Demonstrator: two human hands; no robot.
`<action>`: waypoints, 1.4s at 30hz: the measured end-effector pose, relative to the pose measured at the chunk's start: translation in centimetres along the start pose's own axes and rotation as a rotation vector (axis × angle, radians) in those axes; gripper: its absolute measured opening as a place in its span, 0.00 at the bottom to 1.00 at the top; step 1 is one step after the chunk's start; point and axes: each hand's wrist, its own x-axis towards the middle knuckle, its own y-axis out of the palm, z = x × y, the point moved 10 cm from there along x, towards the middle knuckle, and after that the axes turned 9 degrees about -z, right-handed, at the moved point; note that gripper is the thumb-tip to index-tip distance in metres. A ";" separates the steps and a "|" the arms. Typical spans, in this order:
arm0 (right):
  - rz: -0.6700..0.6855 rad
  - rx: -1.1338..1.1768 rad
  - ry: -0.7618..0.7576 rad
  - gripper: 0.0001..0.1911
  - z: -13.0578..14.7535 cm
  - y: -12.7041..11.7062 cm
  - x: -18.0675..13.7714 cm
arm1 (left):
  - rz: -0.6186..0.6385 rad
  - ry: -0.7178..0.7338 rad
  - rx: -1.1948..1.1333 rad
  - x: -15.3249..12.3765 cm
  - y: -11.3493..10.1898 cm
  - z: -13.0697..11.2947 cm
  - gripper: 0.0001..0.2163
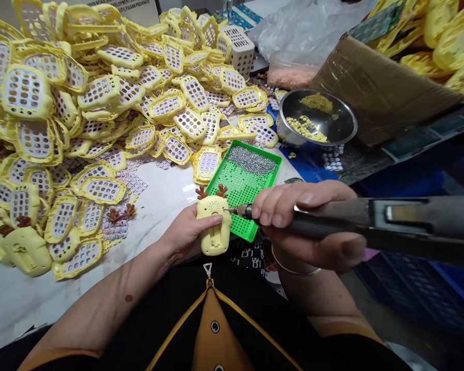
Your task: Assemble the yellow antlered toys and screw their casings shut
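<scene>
My left hand (185,229) grips a pale yellow plastic toy phone (215,242) with brown antlers on its top edge. Its back faces up, showing speaker holes and a battery recess. My right hand (305,219) is wrapped round a black power screwdriver (332,219), held level. The bit's tip meets the upper right part of the toy's back; whether a screw sits under it I cannot make out. Just beyond the toy lies a green perforated tray (255,234) with a heap of small silver screws (251,159) at its far end.
A big pile of yellow toy shells (104,93) covers the left and back of the table. A steel bowl (348,129) holds small yellow pieces. To the right stands a cardboard box (371,87) of yellow parts. Loose brown antlers (119,212) lie left of my hand.
</scene>
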 end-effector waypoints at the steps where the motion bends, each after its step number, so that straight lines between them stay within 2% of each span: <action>1: 0.001 -0.010 0.004 0.13 -0.2 0.0 -0.2 | -0.006 0.000 0.000 -0.1 0.0 0.0 0.16; 7: 0.100 0.008 0.069 0.13 -1.1 0.6 -1.0 | 0.004 0.042 0.017 -0.6 0.3 -0.1 0.18; 12: 0.167 0.017 0.124 0.10 -1.8 1.3 -1.4 | -0.001 -0.008 -0.034 -0.4 0.1 0.4 0.17; 14: 0.140 0.023 0.106 0.10 -1.8 1.2 -1.3 | -0.031 0.020 -0.043 -0.4 -0.2 0.1 0.18; 19: -0.041 -0.012 0.105 0.10 -2.5 0.2 -0.9 | -0.202 0.149 0.058 -0.5 -1.8 -0.7 0.21; 25: 0.045 0.008 0.074 0.08 -1.7 1.3 -1.3 | -0.196 0.209 0.120 -0.8 -1.7 -1.0 0.22; 34: -0.035 -0.025 0.070 0.13 -1.0 0.4 -1.2 | -0.241 0.150 0.013 -0.5 -2.2 -1.1 0.21; 39: -0.041 0.011 0.024 0.14 -0.8 0.4 -1.2 | -0.246 0.174 0.060 -0.6 -2.3 -1.1 0.21; 42: -0.036 0.000 0.065 0.14 -1.4 0.4 -1.2 | -0.252 0.183 0.088 -0.8 -2.3 -1.2 0.21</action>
